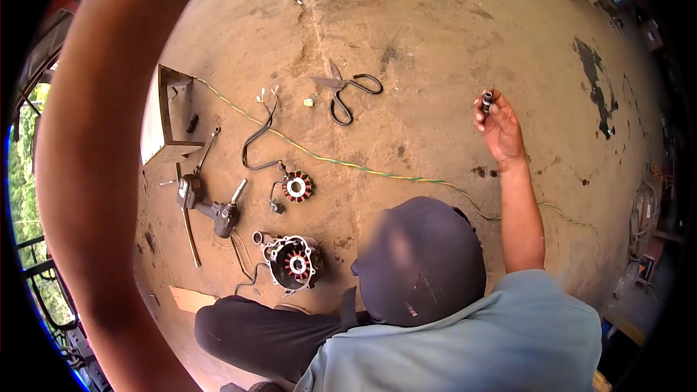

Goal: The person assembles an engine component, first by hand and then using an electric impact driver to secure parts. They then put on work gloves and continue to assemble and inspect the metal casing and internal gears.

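Note:
My left arm (94, 160) is raised close along the left side, bare; its hand lies beyond the upper edge. My right hand is out of view. Below me sits a person in a dark cap (428, 261) and blue-grey shirt. That person's outstretched hand (502, 134) holds a small dark cylindrical part (487, 104), like a socket. By their knee stands a metal housing (270, 252) with a red-and-white wound coil ring (298, 265) inside. A loose stator (297, 186) with black leads lies beyond it. Left of these is a cordless impact wrench (225, 218) with a silver socket.
Black-handled shears (341, 91) lie on the floor near a pale connector (308, 102). A yellow-green twisted wire (341, 164) crosses the middle. At left are a wooden box (151, 127), a wrench (208, 147) and a metal bar (192, 239). Cardboard (190, 298) lies by the knee.

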A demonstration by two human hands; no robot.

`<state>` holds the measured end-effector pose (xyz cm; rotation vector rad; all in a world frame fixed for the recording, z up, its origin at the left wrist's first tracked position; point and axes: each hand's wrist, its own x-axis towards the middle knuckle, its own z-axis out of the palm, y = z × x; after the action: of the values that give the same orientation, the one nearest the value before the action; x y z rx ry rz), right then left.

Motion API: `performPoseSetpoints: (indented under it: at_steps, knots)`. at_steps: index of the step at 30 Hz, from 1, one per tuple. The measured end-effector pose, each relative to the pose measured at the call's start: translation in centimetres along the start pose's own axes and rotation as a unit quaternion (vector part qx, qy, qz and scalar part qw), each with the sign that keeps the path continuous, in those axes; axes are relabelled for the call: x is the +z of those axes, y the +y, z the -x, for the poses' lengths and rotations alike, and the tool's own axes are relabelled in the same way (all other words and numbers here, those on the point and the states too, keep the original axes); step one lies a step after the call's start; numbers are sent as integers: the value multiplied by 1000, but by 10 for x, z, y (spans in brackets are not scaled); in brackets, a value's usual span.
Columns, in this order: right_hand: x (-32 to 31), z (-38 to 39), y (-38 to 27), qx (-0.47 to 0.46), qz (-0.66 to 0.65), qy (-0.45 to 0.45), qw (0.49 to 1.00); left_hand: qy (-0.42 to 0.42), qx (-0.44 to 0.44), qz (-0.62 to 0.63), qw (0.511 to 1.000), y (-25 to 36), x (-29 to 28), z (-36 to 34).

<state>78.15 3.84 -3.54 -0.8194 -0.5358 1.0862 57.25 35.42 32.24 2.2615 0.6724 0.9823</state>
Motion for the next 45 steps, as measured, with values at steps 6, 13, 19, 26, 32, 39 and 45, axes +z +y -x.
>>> performPoseSetpoints:
  at_steps: [6,13,19,26,32,39,45]
  knots:
    - [-14,71,68,56,-69,129,988,-185,-119,-113,969,-111,179,50]
    - [35,25,103,184,-31,-31,982,-285,-149,-63,945,-191,177,87]
    - [96,-49,151,316,-41,-186,930,-183,-313,-54,930,-212,-7,157]
    - [190,-121,217,411,-25,-314,856,-50,-548,108,828,-142,-145,322]
    - [251,-130,204,385,41,-384,838,-35,-606,112,787,-122,-136,382]
    - [320,-88,214,412,125,-462,775,26,-579,188,793,-121,-107,448]
    - [331,-64,193,394,181,-486,759,19,-560,285,778,-120,-95,482]
